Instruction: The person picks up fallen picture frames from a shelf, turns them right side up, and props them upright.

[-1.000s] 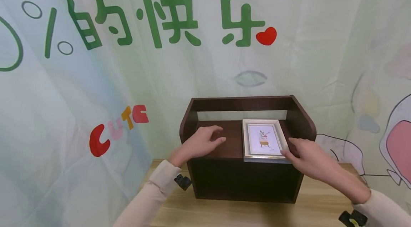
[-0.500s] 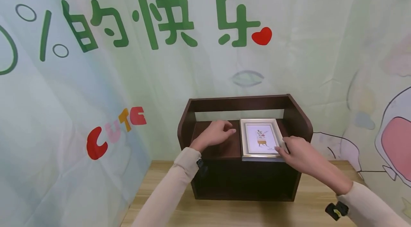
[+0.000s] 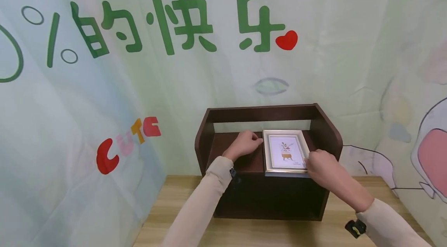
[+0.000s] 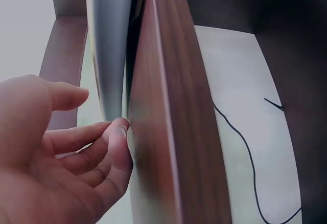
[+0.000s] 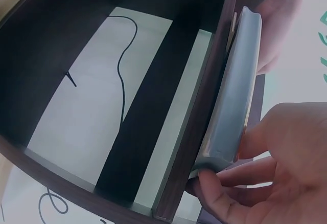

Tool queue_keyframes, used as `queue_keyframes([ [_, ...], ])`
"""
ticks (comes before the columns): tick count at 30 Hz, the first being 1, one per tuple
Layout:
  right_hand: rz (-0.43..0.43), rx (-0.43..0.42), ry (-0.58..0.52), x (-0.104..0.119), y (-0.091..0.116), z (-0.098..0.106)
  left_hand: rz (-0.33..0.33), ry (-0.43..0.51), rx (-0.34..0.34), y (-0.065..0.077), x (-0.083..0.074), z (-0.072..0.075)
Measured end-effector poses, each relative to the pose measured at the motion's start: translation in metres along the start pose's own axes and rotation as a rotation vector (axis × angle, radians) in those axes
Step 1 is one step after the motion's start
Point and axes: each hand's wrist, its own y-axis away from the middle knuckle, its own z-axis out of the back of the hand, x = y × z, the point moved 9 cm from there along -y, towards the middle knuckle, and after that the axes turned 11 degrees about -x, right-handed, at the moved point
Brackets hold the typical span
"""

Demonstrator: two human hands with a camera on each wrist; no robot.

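A silver picture frame (image 3: 286, 152) with a potted-plant print lies face up on the upper board of a dark brown shelf (image 3: 269, 196). My right hand (image 3: 323, 167) pinches its near right corner. In the right wrist view the thumb rests on the frame's upper edge (image 5: 232, 91), with the index finger below it. My left hand (image 3: 243, 144) is at the frame's left side. Seen from the left wrist, the loosely bent fingers (image 4: 115, 137) reach the frame's lower edge (image 4: 104, 40), while the thumb stands apart.
The shelf has raised sides and a rear rail (image 3: 262, 113), with an open lower compartment. It stands on a wooden table (image 3: 174, 216). Close behind hangs a printed curtain (image 3: 223, 72) with green characters.
My left hand has moved right across the board to the frame's left edge. My right hand has closed on the near right corner. The frame stays in place on the shelf.
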Motion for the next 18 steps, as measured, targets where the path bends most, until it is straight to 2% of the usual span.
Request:
queue_keyframes([
  [3,0.009,0.003,0.018,0.002,-0.001,-0.002,0.036,0.015,0.000,-0.003,0.006,-0.004],
  [9,-0.016,0.040,0.031,0.000,-0.001,-0.008,0.065,0.021,-0.007,-0.007,0.008,-0.011],
  [18,-0.049,0.020,0.014,-0.004,-0.002,-0.005,0.019,-0.014,-0.044,-0.012,-0.001,-0.016],
])
